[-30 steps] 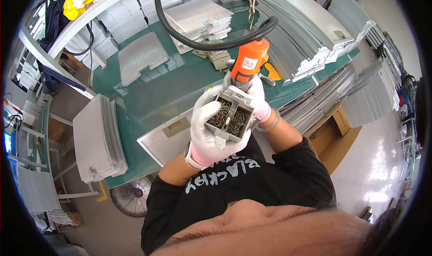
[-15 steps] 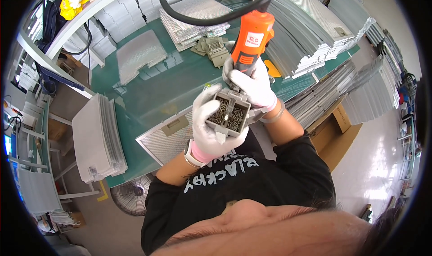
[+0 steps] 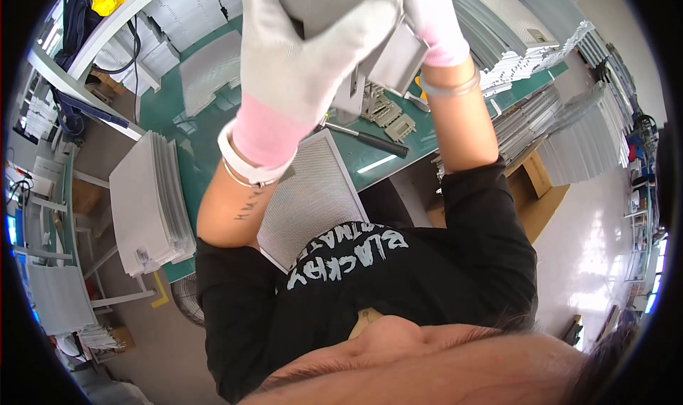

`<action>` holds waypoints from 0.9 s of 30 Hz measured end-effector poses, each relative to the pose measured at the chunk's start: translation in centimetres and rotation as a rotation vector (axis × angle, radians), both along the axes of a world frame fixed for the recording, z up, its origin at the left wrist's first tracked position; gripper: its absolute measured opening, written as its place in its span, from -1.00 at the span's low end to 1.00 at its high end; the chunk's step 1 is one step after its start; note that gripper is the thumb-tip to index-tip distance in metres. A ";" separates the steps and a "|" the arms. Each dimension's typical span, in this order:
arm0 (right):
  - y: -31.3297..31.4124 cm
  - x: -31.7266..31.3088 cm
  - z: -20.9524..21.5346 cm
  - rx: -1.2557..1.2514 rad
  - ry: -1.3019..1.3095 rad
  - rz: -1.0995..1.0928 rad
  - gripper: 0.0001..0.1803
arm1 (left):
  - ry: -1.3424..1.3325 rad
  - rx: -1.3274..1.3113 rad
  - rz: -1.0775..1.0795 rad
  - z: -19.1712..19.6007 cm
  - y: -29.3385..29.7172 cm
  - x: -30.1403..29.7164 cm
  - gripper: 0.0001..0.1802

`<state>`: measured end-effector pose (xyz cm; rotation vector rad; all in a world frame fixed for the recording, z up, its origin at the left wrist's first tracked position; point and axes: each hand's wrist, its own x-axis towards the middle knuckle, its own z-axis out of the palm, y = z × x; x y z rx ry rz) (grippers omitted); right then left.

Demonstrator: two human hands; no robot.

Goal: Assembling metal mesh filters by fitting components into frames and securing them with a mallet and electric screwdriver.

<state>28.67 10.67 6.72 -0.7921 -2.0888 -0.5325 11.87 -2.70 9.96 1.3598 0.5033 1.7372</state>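
Note:
A grey plastic box point(image 3: 334, 7) is raised high near the top edge of the view, with its upper part cut off. My left hand point(image 3: 299, 71), in a white glove with a pink cuff, is wrapped round its left and near side. A grey flap point(image 3: 398, 58) hangs at the box's lower right. My right hand point(image 3: 430, 14), gloved alike, is beside the box's right side. Its fingers are hidden or out of the picture, so its grip does not show. The orange power screwdriver is not visible.
Below the hands, a framed mesh panel point(image 3: 313, 181) lies at the green table's point(image 3: 213, 131) near edge. Beyond it are a black-handled tool point(image 3: 380, 145) and several grey plastic parts point(image 3: 388, 113). Panel stacks stand at left point(image 3: 146, 206) and right point(image 3: 491, 32); an open carton point(image 3: 544, 206) is below right.
Both hands have moved up with the grey box, nearer the camera. The box's inside with the screws no longer shows, and the orange screwdriver has left the view. The black-handled tool is now uncovered.

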 end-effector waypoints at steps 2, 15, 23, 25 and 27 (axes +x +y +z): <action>-2.7 -3.5 4.4 -0.655 0.969 0.929 -0.53 | 0.036 0.026 -0.009 1.3 0.1 -0.3 -0.32; -3.1 -3.5 4.4 -0.615 0.751 0.988 -0.60 | 0.384 0.168 -0.078 4.1 0.4 -1.4 -0.26; -5.1 -3.4 0.0 -1.078 0.990 1.153 -0.53 | 0.559 0.639 0.125 -3.7 3.4 -3.2 -0.42; -4.7 -2.8 -2.2 -1.188 0.985 1.074 -0.48 | 0.531 0.586 0.076 -6.9 2.8 -2.9 -0.41; -4.0 -2.6 -4.7 -1.164 0.922 1.132 -0.55 | 0.575 0.601 0.108 -9.0 2.3 -2.7 -0.38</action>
